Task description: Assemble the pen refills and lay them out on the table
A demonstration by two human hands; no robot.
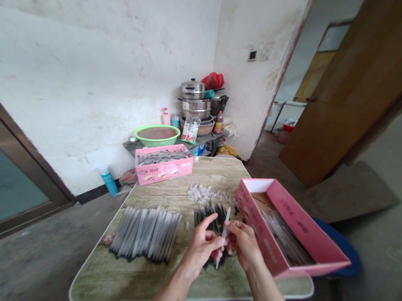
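A slim whitish pen [227,216] stands tilted between my hands above the near middle of the table. My left hand [200,247] grips its lower part between thumb and curled fingers, with the index finger stretched out. Against its upper part, the fingertips of my right hand [245,245] are closed. Beneath and behind the hands lies a bunch of dark, thin pen parts [200,214], partly hidden. Small translucent pieces [200,193] are heaped just beyond. To the left, a wide row of translucent pen barrels [148,231] with dark ends lies side by side.
A pink box [271,250] holding pale pen barrels stands close by my right hand. Another pink box [164,171], full of pens, sits at the table's far edge [218,161]. Behind are a green basin [158,142] and stacked pots [196,107]. A wooden door [349,78] stands right.
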